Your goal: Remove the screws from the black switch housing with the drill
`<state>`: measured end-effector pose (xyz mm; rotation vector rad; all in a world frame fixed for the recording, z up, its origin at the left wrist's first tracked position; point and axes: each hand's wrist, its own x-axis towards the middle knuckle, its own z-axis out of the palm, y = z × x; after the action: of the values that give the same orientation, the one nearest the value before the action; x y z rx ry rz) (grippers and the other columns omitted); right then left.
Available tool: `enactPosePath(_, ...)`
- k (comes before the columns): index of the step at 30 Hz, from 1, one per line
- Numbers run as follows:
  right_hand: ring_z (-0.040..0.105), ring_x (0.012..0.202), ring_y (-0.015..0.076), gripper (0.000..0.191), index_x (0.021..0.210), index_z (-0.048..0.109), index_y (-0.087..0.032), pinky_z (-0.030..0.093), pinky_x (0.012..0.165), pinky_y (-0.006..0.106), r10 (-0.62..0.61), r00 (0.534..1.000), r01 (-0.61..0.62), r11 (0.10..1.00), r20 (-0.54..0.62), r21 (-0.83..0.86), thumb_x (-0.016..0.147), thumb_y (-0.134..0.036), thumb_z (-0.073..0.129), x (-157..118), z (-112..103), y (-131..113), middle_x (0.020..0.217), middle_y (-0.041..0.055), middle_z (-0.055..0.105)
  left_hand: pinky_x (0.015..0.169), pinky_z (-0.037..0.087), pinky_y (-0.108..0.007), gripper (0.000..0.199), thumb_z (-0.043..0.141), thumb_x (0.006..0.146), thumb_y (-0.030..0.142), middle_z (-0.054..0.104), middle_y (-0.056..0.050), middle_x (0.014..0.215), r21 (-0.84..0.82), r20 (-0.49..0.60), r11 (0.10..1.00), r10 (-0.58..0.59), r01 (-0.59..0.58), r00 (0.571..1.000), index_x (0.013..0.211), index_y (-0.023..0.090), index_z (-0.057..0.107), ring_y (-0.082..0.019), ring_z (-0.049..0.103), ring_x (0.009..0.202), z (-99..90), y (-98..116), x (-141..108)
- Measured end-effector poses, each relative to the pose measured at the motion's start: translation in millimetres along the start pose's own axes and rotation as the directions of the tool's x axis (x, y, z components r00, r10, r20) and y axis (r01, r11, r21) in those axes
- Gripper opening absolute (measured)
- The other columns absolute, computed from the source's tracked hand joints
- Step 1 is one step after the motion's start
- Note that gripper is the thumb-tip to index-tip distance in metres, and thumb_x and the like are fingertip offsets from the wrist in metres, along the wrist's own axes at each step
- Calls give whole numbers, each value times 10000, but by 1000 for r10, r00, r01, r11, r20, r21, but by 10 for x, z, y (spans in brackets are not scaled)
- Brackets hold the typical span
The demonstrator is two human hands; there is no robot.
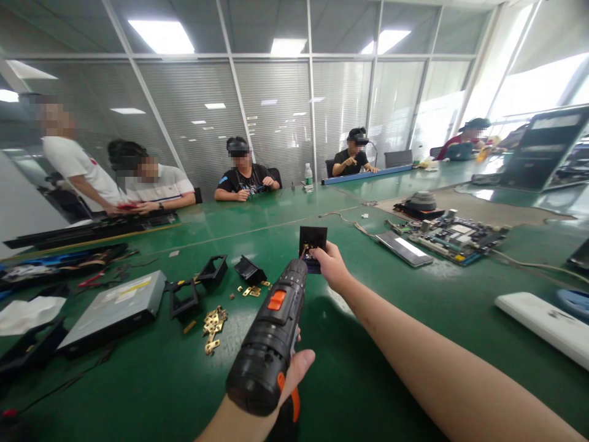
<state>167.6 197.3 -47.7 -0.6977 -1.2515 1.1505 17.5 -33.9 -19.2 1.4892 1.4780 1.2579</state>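
My left hand [297,368] is wrapped round the handle of a black and orange cordless drill [271,337]. The drill points away from me, and its thin bit meets a small black plastic socket housing [313,236]. Pinched at the housing's right side, my right hand [334,264] holds it upright, thumb near the small brass-coloured parts inside. Left of the drill lie a pile of brass contact plates [214,325] and a few more brass pieces [252,291]. Similar black frames, one open square frame [184,299] among them, rest close by.
A silver optical drive [119,301] lies on the green table [193,393] at left. Right of my hands are a flat silver-grey part [405,248], a circuit board [460,236] and a white bar-shaped case [538,322]. Several people sit across the table near a water bottle [308,177].
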Motion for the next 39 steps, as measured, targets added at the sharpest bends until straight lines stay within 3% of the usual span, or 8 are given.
enactPosePath(4, 658, 816, 230, 261, 857, 697, -183, 519, 777, 345, 6, 1000, -6, 1000, 2, 7, 710, -398, 679, 3, 4, 6, 848, 36, 733, 1021, 579, -536, 266, 771, 806, 462, 753, -96, 1055, 15, 0, 1000, 10, -10, 1000, 958, 258, 689, -330, 728, 1034, -6, -21, 14)
enactPosePath(15, 632, 783, 214, 234, 835, 673, -196, 511, 748, 334, -9, 1000, 9, 1000, 7, -7, 713, -395, 664, -3, 17, -32, 817, 21, 708, 1042, 573, -575, 333, 767, 793, 541, 773, -99, 1039, 45, -21, 998, -41, 42, 999, 963, 263, 699, -350, 749, 1034, 8, -9, -7)
enactPosePath(22, 609, 754, 196, 221, 836, 668, -197, 501, 741, 325, -22, 999, 22, 1000, 26, 21, 713, -380, 673, 2, 41, -43, 802, 7, 692, 765, 670, -454, 378, 808, 762, 586, 773, -85, 916, 45, 37, 999, -7, 5, 999, 979, 287, 733, -308, 769, 823, 6, -38, -15)
enactPosePath(28, 592, 755, 189, 221, 837, 665, -195, 488, 748, 323, -30, 999, 29, 999, 36, 24, 707, -374, 676, 6, 37, -78, 801, 2, 682, 838, 671, -461, 284, 793, 819, 499, 777, -82, 960, 36, 61, 999, -6, 4, 998, 944, 262, 700, -290, 780, 856, -9, 50, -21)
enactPosePath(32, 595, 763, 193, 242, 848, 673, -189, 482, 739, 323, -26, 999, 26, 999, 33, 26, 696, -377, 682, 5, 34, -77, 804, 5, 688, 807, 676, -450, 274, 814, 808, 433, 771, -91, 1007, 28, 92, 1000, 1, -4, 996, 992, 260, 708, -289, 773, 852, -26, 71, 4)
enactPosePath(36, 599, 775, 196, 270, 857, 682, -179, 483, 742, 324, -27, 999, 26, 999, 34, 19, 690, -391, 695, 2, 39, -80, 808, 8, 694, 766, 679, -448, 299, 792, 824, 454, 763, -94, 1046, -3, 90, 1000, -22, 22, 996, 1024, 247, 713, -267, 761, 808, 2, -8, 9)
enactPosePath(39, 606, 781, 194, 278, 869, 694, -175, 489, 748, 325, -31, 998, 30, 999, 45, 25, 689, -386, 714, -6, 37, -109, 815, 7, 701, 814, 669, -462, 279, 814, 794, 449, 764, -87, 1013, -33, 95, 999, -20, 23, 995, 950, 243, 712, -286, 760, 896, 70, -124, 29)
